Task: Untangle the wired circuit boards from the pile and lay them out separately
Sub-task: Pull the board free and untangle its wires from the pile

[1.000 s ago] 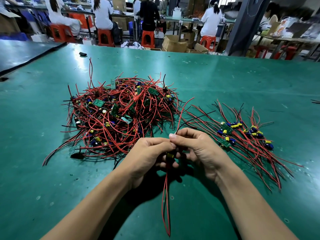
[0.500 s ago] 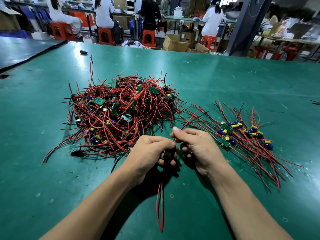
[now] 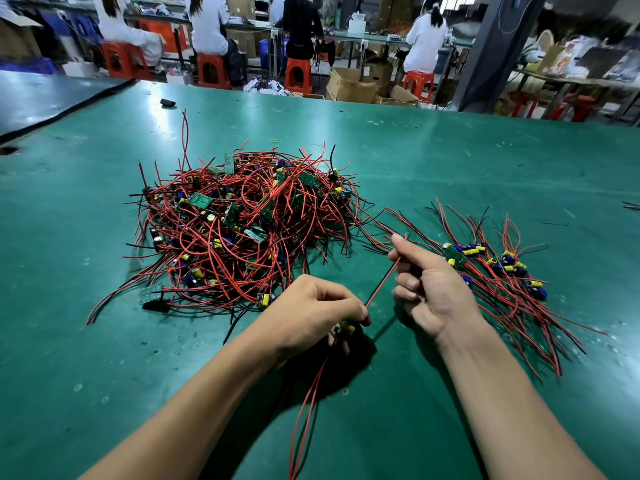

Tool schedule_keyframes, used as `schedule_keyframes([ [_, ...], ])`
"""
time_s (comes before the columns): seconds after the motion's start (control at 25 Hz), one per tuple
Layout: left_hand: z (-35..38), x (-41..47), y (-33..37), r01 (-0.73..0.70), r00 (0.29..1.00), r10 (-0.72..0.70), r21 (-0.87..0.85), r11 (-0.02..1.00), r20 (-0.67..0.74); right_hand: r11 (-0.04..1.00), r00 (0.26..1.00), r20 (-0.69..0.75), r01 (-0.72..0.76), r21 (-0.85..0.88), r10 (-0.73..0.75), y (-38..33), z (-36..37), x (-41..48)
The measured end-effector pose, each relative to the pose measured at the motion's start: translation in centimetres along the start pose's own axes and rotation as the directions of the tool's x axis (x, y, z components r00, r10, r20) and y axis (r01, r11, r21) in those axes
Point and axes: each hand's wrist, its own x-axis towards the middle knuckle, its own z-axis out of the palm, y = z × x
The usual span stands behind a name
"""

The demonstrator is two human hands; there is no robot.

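Observation:
A tangled pile point(image 3: 242, 230) of small green circuit boards with red and black wires lies on the green table point(image 3: 450, 161). To its right, a row of separated boards point(image 3: 502, 268) lies with wires fanned out. My left hand point(image 3: 311, 317) grips one small circuit board point(image 3: 344, 329), its red wires hanging down toward me. My right hand point(image 3: 429, 289) pinches that board's other red wire point(image 3: 381, 284), stretched taut between the two hands.
A small black object point(image 3: 168, 102) lies at the table's far left. A rubber band point(image 3: 274, 140) lies beyond the pile. Behind the table, people sit on orange stools point(image 3: 298, 76) among cardboard boxes point(image 3: 349, 85), with a dark pillar point(image 3: 491, 50) at right.
My hands have moved apart. The right hand slid up and right along a red wire, pulling it straight, while the left hand keeps the board lower down.

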Motion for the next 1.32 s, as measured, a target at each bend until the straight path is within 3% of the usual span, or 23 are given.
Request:
schedule_keyframes([
  [0.16,-0.2,-0.1,-0.1,0.008,1.000,-0.009,0.007,1.000,0.026,0.954,0.981,0.068,-0.195,0.227,0.184,-0.3,-0.1,-0.1],
  [0.52,-0.3,-0.1,0.0,0.027,0.998,-0.024,-0.055,0.998,0.051,0.919,0.965,0.116,-0.260,0.296,0.235,-0.2,-0.2,-0.1],
  [0.64,-0.1,-0.2,0.0,0.032,0.999,-0.032,-0.083,0.996,0.006,0.957,0.981,0.068,-0.192,0.218,0.182,0.2,-0.1,-0.2],
  [0.76,0.1,0.0,0.0,0.034,0.995,-0.049,-0.160,0.987,-0.090,0.997,0.995,0.071,-0.078,0.012,0.077,0.6,0.4,-0.5],
  [0.84,0.1,0.1,0.0,0.031,0.987,-0.073,-0.272,0.962,-0.145,0.992,0.983,0.179,-0.025,-0.121,0.047,1.1,0.9,-1.0],
  [0.96,0.1,0.1,0.1,-0.005,0.980,-0.077,-0.410,0.912,-0.184,0.955,0.914,0.385,-0.010,-0.296,0.129,2.3,1.4,-2.0],
  [1.04,0.0,0.1,0.0,-0.023,0.978,-0.069,-0.431,0.902,-0.196,0.942,0.894,0.419,-0.007,-0.337,0.156,2.9,1.7,-2.4],
  [1.2,-0.1,0.1,0.0,-0.010,0.987,-0.048,-0.363,0.932,-0.151,0.959,0.922,0.379,0.030,-0.282,0.083,2.7,1.5,-1.9],
  [1.32,0.0,0.0,0.0,-0.003,0.992,-0.029,-0.241,0.971,-0.126,0.915,0.969,0.244,0.122,-0.384,-0.027,2.2,0.8,-1.0],
])
